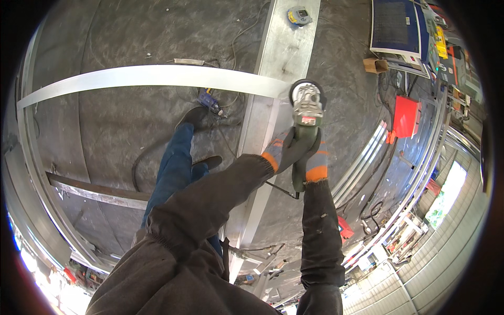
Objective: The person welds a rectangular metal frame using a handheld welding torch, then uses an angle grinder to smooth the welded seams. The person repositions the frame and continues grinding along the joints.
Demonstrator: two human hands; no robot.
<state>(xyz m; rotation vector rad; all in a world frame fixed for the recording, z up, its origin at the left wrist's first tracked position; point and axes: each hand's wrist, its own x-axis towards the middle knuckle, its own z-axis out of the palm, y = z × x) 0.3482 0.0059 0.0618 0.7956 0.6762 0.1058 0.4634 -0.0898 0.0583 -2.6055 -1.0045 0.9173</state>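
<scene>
Both my gloved hands grip an angle grinder (307, 107), its disc at the right end of a long flat metal bar (157, 76). My left hand (290, 148) wraps around the dark body from the left. Closed around the same body from the right is my right hand (315, 157), a little nearer to me. A cord hangs from the grinder's near end. Beneath the bar's right end lies a wide metal beam (286, 44) running away from me. Whether the disc touches the bar I cannot tell.
A tape measure (299, 17) sits on the beam's far part. On the floor are a blue power drill (210, 101), cables and a short metal strip (189, 62). At right stand a blue machine (396, 26), a cardboard box (375, 65) and a red box (407, 116), near metal bars (362, 157).
</scene>
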